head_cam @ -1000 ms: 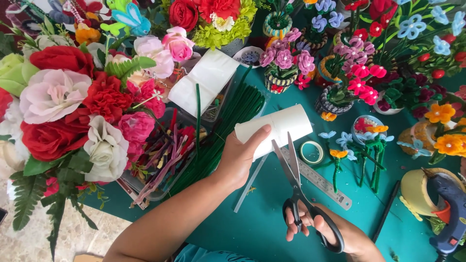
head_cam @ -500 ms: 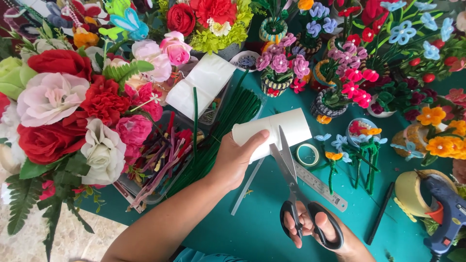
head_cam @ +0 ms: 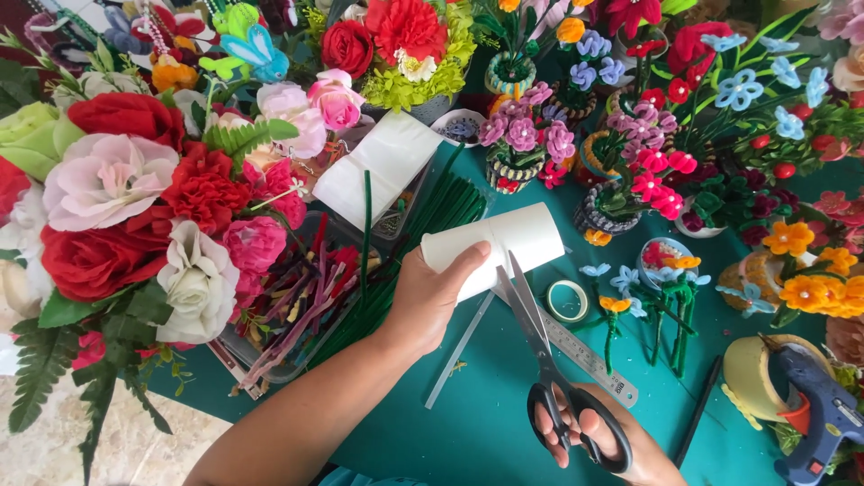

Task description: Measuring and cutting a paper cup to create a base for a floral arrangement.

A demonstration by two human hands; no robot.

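White paper roll (head_cam: 504, 243) lies sideways, smooth cylinder.

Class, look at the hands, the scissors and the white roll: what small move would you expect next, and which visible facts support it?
Probably closing the blades. The left hand grips the white roll above the teal table, while the right hand holds the scissors by their black handles. The blades stand slightly parted with their tips at the roll's lower edge, so a snip there seems likely.
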